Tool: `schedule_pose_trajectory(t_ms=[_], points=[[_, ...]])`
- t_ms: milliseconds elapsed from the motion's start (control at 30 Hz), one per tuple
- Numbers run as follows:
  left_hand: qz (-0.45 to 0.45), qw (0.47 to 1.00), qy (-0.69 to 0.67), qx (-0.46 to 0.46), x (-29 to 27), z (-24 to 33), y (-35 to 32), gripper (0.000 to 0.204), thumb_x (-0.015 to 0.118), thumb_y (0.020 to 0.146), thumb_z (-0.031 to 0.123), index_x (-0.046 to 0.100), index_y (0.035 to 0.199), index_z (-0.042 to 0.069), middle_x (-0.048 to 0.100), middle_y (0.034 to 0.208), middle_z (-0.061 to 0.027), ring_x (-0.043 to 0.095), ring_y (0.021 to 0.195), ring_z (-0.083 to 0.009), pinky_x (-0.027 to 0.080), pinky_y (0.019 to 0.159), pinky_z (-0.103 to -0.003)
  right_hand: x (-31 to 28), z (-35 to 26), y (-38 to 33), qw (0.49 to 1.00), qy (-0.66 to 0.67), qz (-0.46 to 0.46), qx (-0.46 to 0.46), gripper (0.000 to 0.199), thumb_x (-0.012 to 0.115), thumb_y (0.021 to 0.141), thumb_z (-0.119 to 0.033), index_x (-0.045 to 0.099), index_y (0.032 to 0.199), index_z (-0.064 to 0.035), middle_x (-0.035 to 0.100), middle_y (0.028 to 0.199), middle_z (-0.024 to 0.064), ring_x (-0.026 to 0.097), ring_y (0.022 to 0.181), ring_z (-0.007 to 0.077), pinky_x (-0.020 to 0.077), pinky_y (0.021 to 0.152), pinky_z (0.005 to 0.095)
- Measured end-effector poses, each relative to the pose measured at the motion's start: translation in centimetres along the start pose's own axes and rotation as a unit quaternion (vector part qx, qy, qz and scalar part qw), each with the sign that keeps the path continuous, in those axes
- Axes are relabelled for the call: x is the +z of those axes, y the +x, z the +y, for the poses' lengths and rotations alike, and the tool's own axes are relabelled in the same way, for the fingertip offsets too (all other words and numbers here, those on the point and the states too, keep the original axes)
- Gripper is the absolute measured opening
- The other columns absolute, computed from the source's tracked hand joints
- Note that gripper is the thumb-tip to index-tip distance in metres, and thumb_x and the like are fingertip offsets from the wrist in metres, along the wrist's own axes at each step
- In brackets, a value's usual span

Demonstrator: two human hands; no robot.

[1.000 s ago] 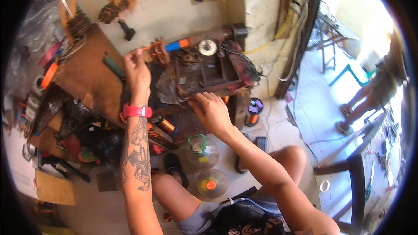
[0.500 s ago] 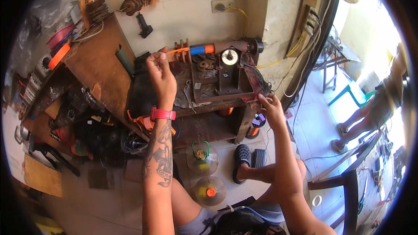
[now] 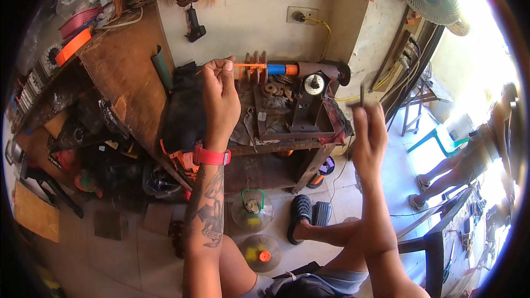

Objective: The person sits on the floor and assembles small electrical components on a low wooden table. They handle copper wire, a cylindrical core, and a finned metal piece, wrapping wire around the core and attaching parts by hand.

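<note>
- Nearest the camera, the right hand (image 3: 369, 132) is raised in the air, well clear of the tabletop (image 3: 287, 144). Its grip is pinched closed on a thin dark rod (image 3: 362, 95), held upright above the fingertips.
- The left hand (image 3: 220, 91) is raised in front of the machine. Its grip is a closed fist; a thin orange strand (image 3: 249, 65) meets the top of the fist, though whether it is pinched inside cannot be told.
- The orange strand runs from the fist to the stack of discs (image 3: 255, 69) on the shaft of the winding machine (image 3: 298, 99), which stands on the tabletop against the wall.
- Judged progress: the strand is already led to the discs and held taut. Only little winding shows on the discs, so most of the winding appears to be left.
- Change from half a second before: the right hand was low at the front right corner of the tabletop; it is now lifted high and carries the rod.
- The left hand keeps its raised position at the strand; the camera has tilted slightly, so the machine sits lower in the view.
</note>
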State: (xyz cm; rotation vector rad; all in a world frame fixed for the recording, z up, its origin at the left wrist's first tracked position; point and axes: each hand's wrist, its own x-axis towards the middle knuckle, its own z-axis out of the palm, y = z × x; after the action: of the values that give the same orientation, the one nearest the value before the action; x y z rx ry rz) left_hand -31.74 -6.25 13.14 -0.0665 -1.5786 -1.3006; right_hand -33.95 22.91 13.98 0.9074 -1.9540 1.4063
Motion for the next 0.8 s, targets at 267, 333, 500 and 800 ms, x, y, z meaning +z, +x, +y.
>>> schedule_pose_trajectory(t_ms=[267,333,500,800], points=[[0.016,0.999,-0.005,-0.045,0.3,1.6,0.4,0.028,0.051,0.113,0.025,0.051,0.115,-0.003,0.069,0.124,-0.0206,0.065,0.118,-0.0209,0.049,0.104,-0.034,8.3,-4.4,7.3,0.995,0.016,-0.079,-0.066,0.018,0.058,0.107,-0.017,0.058,0.114,0.0004,0.069,0.088,0.0259,0.070,0.079,0.0426,0.0528,0.068,0.0456],[0.020,0.998,-0.018,-0.057,0.3,1.5,0.4,0.029,0.052,0.113,0.026,0.052,0.115,-0.003,0.069,0.125,-0.0201,0.065,0.118,-0.0210,0.048,0.105,-0.034,9.1,-4.3,7.6,0.994,0.010,-0.095,-0.055,0.018,0.057,0.108,-0.017,0.054,0.114,-0.0004,0.069,0.087,0.0275,0.068,0.080,0.0466,0.0520,0.067,0.0493],[0.017,0.998,-0.041,-0.054,0.1,1.1,0.4,0.030,0.053,0.112,0.027,0.053,0.115,-0.003,0.069,0.125,-0.0194,0.064,0.118,-0.0200,0.048,0.105,-0.034,10.0,-4.0,7.9,0.991,-0.001,-0.109,-0.077,0.018,0.056,0.107,-0.015,0.050,0.116,-0.0008,0.069,0.087,0.0280,0.067,0.083,0.0496,0.0517,0.069,0.0535],[0.020,0.997,-0.050,-0.063,0.2,1.5,0.5,0.030,0.056,0.112,0.027,0.055,0.115,-0.002,0.067,0.111,-0.0112,0.062,0.104,-0.0144,0.050,0.095,-0.031,10.6,-4.0,7.7,0.990,-0.015,-0.116,-0.080,0.017,0.057,0.106,-0.015,0.050,0.112,-0.0002,0.069,0.088,0.0286,0.067,0.085,0.0493,0.0516,0.070,0.0542]])
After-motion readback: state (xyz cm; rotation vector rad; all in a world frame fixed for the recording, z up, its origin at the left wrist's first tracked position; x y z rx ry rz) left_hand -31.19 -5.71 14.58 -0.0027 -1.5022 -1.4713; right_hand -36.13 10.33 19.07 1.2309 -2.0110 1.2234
